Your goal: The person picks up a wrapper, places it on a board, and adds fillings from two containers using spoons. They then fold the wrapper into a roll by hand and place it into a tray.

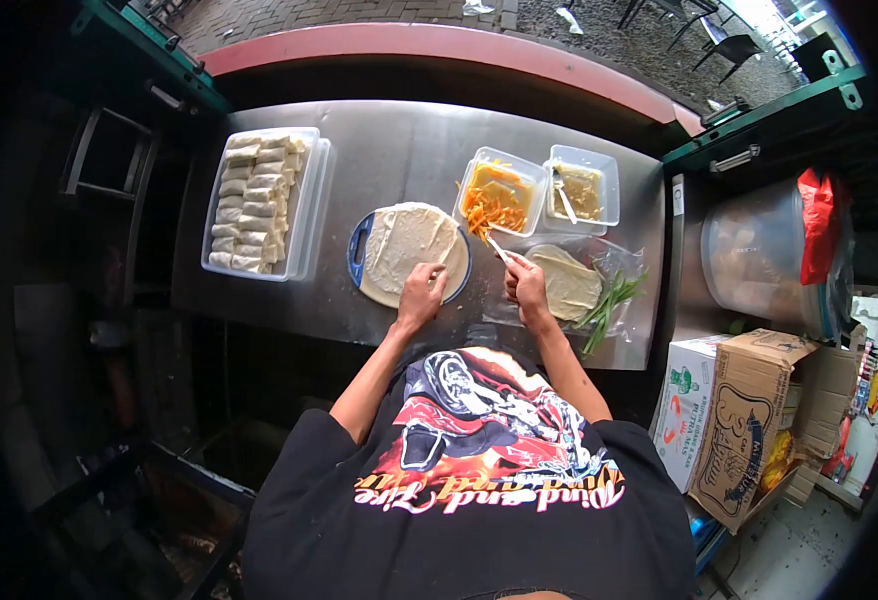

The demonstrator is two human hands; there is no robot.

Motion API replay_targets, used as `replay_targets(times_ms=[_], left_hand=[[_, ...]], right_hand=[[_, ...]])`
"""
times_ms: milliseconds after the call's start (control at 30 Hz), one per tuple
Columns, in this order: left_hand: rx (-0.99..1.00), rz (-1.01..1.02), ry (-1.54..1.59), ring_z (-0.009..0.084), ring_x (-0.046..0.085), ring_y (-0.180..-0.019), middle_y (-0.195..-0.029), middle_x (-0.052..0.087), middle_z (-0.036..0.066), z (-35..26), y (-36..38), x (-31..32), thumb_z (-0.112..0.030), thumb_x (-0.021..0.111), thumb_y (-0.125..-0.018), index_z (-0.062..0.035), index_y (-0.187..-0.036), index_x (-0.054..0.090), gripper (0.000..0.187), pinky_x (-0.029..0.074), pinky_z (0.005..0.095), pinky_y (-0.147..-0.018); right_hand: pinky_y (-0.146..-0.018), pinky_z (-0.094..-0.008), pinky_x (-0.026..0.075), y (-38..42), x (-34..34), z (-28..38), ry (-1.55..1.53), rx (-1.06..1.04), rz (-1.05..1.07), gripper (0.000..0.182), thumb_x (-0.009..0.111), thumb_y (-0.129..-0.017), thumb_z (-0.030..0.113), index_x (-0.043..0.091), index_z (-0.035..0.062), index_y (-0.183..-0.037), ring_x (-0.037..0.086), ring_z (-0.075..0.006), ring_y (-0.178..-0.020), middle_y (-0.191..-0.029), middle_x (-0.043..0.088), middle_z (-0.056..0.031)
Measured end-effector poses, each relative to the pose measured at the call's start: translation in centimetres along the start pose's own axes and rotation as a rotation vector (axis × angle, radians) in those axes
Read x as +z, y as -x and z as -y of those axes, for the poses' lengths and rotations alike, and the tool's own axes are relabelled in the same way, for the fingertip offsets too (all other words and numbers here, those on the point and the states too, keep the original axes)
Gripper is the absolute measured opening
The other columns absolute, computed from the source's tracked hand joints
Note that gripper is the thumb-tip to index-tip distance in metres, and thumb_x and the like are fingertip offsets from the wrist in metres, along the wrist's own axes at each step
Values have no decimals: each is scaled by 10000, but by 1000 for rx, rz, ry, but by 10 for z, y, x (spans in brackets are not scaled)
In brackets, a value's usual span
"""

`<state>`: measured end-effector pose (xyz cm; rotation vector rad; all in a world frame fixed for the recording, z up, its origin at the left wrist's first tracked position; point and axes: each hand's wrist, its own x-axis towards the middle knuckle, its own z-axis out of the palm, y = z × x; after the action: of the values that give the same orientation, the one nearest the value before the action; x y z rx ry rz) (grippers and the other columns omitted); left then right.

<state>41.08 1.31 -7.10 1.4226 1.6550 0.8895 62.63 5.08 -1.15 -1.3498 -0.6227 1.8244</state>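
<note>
My left hand point(422, 293) rests over the right part of a stack of thin pale wrappers point(409, 235), its fingers curled together. What those fingers pinch, if anything, is hidden. Under the wrappers lies a round cutting board with a blue edge point(356, 250). In my right hand point(527, 288) is a slim, light-coloured utensil point(500, 250), probably a spoon; its tip meets shredded carrot at the near left corner of a clear tub point(536, 190). More carrot shreds point(491, 205) lie inside that tub. Close to the right hand, further wrappers point(571, 284) lie on a plastic bag.
Rolled wrappers point(256, 200) fill a clear container on the left. A second tub point(609, 185) holds brownish paste and a white spoon point(565, 200). Green stalks point(614, 300) lie on the bag at right. Cardboard boxes point(734, 440) and a large clear bin point(749, 250) stand farther right.
</note>
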Motion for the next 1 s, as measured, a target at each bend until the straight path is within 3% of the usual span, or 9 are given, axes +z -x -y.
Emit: replay_targets(times_ms=[233,533,633,700,733,800,833,900,1000], left_hand=[[-63,61,-84,275,686,-813,-956,673,157,18,57,-35,-153,627,-888,-9,-984,684,182,530,358,-742],[-68,86,-153,288,682,-874,-981,671,145,25,60,-70,-169,622,-891,-30,-992,685,183,533,375,-763],[-47,118,-153,287,676,-878,-992,670,137,32,61,-85,-181,625,-890,-37,-995,686,189,530,377,-771],[-43,150,-169,289,671,-869,-996,669,134,38,60,-94,-189,630,-888,-39,-1001,686,196,528,379,-773],[-39,154,-167,289,671,-869,-996,669,134,38,58,-99,-189,630,-888,-39,-1001,686,196,528,379,-773],[-58,165,-154,292,666,-867,-998,667,133,40,56,-109,-195,633,-886,-35,-1002,685,204,527,381,-776],[-55,172,-151,292,666,-867,-998,667,133,41,55,-113,-195,633,-886,-35,-1002,685,204,527,381,-776],[-64,185,-143,302,661,-885,-1004,665,135,45,52,-121,-194,633,-886,-37,-1001,685,202,523,386,-789],[-34,204,-170,314,655,-900,-1008,661,138,49,48,-132,-197,633,-886,-40,-1000,685,201,520,395,-798]], right_hand=[[-382,-213,202,5,19,-29,-80,229,210,236,498,-981,165,620,44,-1143,254,-22,-410,-560,331,95],[-426,-200,256,-21,58,-67,172,255,240,280,539,-975,175,604,42,-1213,313,-22,-463,-601,368,95],[-450,-192,282,-32,67,-80,391,109,199,278,538,-978,180,624,34,-1198,333,-20,-495,-632,402,93],[-490,-262,410,-41,66,-87,617,-70,194,284,523,-977,186,639,25,-1180,521,-115,-529,-667,569,17],[-490,-262,410,-47,63,-96,616,-71,188,284,523,-977,186,639,25,-1180,521,-115,-529,-667,569,17],[-617,-373,516,-52,59,-111,1055,-778,74,286,513,-958,165,641,25,-1171,670,-278,-699,-827,690,-104],[-617,-373,516,-40,67,-100,1058,-776,66,286,513,-958,165,641,25,-1171,670,-278,-699,-827,690,-104],[-756,-448,529,-13,82,-73,1306,-614,105,301,509,-927,134,623,38,-1189,664,-370,-910,-983,686,-160],[-672,-424,525,-3,85,-74,1473,-725,84,332,502,-877,78,610,65,-1191,655,-325,-789,-829,643,-135]])
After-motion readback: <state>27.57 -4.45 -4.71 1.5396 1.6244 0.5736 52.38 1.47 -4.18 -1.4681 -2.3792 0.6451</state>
